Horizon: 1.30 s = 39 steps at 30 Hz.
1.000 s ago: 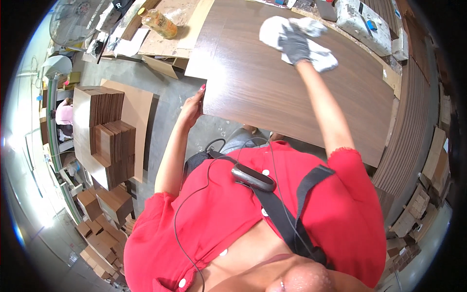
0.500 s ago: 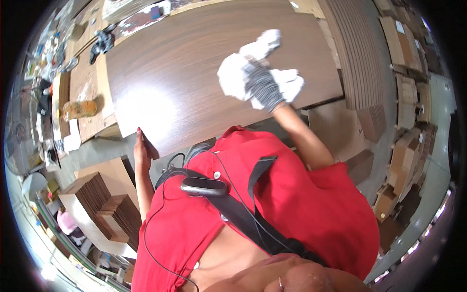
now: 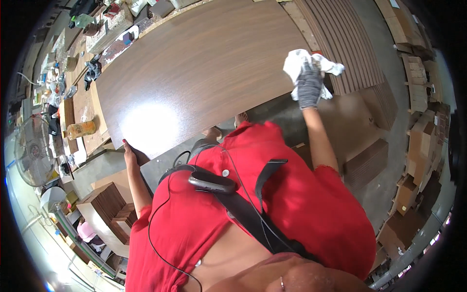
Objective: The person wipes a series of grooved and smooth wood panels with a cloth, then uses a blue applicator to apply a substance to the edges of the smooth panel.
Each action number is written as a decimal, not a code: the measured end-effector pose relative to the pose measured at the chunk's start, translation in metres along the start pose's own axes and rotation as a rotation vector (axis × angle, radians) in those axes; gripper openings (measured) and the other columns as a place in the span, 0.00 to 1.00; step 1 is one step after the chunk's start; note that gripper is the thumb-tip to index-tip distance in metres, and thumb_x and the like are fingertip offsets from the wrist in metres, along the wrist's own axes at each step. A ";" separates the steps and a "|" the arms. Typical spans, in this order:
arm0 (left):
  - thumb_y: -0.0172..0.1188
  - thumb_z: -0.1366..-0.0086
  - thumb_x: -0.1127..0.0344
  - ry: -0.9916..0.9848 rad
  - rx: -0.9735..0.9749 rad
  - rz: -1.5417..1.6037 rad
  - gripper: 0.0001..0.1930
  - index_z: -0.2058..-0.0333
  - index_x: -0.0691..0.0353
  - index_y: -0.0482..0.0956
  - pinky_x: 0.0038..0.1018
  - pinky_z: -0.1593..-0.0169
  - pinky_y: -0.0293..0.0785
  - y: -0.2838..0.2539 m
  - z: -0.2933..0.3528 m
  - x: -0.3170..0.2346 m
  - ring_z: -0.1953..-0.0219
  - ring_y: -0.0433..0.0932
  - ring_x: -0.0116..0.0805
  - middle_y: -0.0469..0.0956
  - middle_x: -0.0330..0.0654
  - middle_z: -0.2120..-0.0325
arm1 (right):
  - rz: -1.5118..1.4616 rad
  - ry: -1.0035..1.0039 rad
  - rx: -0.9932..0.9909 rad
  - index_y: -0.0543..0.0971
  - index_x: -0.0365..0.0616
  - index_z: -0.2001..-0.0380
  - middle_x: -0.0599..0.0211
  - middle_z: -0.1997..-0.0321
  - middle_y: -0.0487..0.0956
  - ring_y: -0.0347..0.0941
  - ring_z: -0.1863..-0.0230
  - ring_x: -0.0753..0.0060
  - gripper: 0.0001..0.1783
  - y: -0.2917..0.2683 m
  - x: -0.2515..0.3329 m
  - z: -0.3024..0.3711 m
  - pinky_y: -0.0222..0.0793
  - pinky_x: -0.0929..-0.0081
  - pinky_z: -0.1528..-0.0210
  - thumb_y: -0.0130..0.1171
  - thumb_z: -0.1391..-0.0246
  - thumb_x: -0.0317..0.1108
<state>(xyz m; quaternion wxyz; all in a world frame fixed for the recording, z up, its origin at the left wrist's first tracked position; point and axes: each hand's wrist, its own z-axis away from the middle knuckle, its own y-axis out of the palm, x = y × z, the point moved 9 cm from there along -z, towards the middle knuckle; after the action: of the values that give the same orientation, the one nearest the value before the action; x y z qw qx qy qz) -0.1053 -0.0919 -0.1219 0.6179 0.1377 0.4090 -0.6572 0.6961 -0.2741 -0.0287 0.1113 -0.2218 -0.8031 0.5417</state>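
Note:
A large brown wood-grain panel (image 3: 209, 63) lies before me, with a bright glare on its near left part. My left hand (image 3: 130, 155), bare, grips the panel's near left corner, its thumb at the top edge and the other fingers mostly hidden. At the panel's right end is my right hand (image 3: 310, 87), in a grey knit glove. It is closed on a white cloth (image 3: 294, 63), bunched under the palm, with loose ends sticking out on both sides.
Beyond the right end stands a row of stacked brown panels (image 3: 340, 44). Cardboard boxes (image 3: 421, 141) line the far right. On the left are a worktable with an orange-filled bottle (image 3: 80, 129), a fan (image 3: 35, 151) and more stacked boards (image 3: 104, 207). A person (image 3: 87, 231) is farther off.
My right hand has moved the cloth rightward, from the panel's surface to its right end. My left hand stays at the near left corner. The view has shifted slightly.

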 end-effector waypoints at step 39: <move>0.45 0.33 0.34 0.445 -0.332 -0.186 0.40 0.49 0.75 0.76 0.34 0.47 0.69 0.038 0.045 -0.165 0.54 0.77 0.45 0.80 0.54 0.55 | -0.002 0.495 0.036 0.78 0.41 0.69 0.55 0.70 0.77 0.74 0.68 0.50 0.08 0.008 -0.171 0.198 0.71 0.57 0.64 0.50 0.49 0.30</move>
<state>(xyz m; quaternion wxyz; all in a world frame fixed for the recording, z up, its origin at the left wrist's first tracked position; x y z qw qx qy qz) -0.0224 -0.0045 0.0058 0.4641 0.1372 0.6473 -0.5889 0.7646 -0.5150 -0.1023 0.3094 -0.3449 -0.7417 0.4851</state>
